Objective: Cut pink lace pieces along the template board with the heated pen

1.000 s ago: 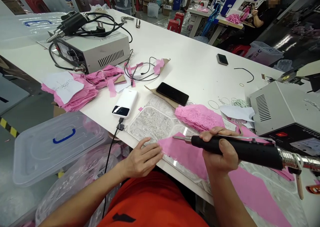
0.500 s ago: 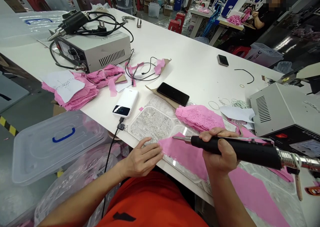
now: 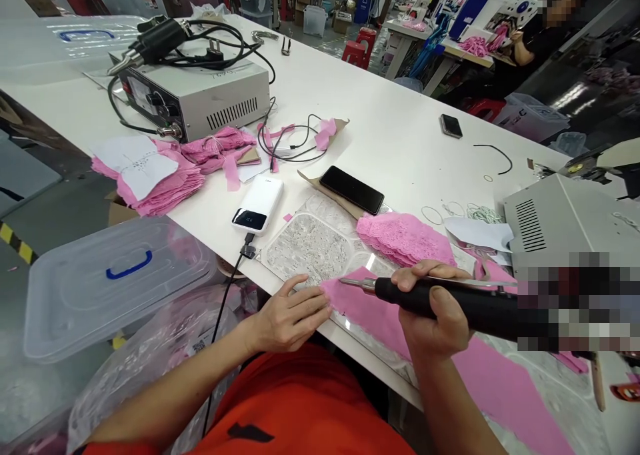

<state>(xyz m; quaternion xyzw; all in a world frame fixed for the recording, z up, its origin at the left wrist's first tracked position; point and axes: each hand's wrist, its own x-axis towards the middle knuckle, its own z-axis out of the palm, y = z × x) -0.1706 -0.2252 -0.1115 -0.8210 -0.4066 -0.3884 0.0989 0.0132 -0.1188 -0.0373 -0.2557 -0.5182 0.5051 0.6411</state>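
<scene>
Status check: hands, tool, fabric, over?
Left hand flat on pink fabric edge. Right hand gripping black tool, tip at fabric edge. Lace stack close behind tip, apart.

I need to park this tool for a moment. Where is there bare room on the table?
Bare table lies between the black phone and the small phone farther off, and beyond the cable loop. Crowded: the near edge around the tool, with bead tray, lace stack, power bank, and the grey box at right.

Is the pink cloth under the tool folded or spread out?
Spread out: the cloth lies flat, left hand pressing its edge, tool tip on it.
</scene>
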